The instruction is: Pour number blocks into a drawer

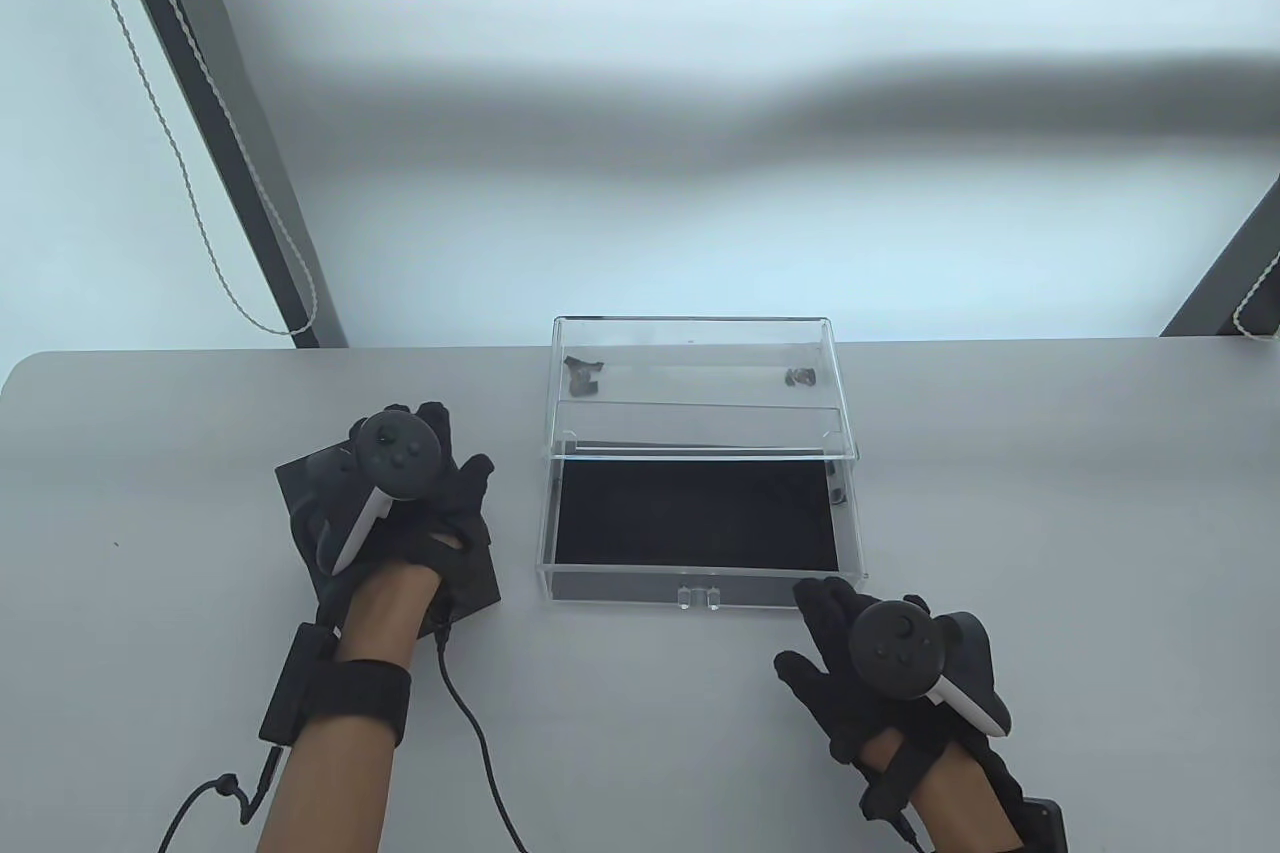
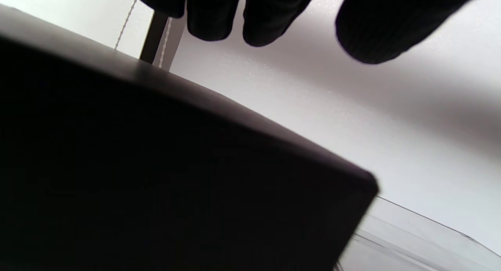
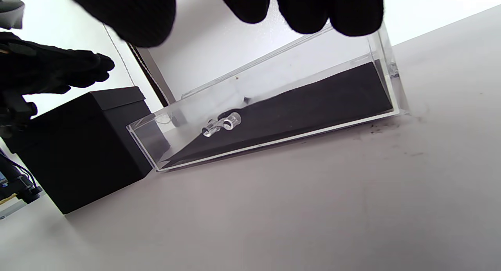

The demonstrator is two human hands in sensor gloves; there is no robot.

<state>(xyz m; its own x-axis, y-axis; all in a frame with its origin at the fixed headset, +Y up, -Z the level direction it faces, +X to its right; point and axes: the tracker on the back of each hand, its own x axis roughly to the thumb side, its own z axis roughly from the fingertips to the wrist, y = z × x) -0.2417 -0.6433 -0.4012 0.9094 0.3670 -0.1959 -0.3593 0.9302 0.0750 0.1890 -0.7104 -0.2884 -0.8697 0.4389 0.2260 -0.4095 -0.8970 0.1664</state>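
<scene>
The left hand (image 1: pixel 400 503) lies over the top of a black box (image 1: pixel 470 583) on the desk (image 1: pixel 150 513), fingers spread across the lid; in the left wrist view the fingertips (image 2: pixel 211 17) hang past the box's far edge with desk showing beneath them, so whether they press the lid or merely hover cannot be told, and nothing is clasped in them. Just to that hand's right, near but apart from the box, sits the clear drawer (image 1: pixel 700 533), pulled out toward the person from its clear housing (image 1: pixel 695 373), its black lining bare and its small clear handle (image 1: pixel 698 597) facing the near edge of the desk. The right hand (image 1: pixel 880 683) rests open and holds nothing, fingers spread flat just in front of the drawer's near right corner, its forefinger close to the front wall; whether it touches cannot be told. In the right wrist view its fingertips (image 3: pixel 352 13) hang above the drawer. No number blocks can be seen; the black box is closed. A cable (image 1: pixel 480 743) trails from the left wrist across the desk.
</scene>
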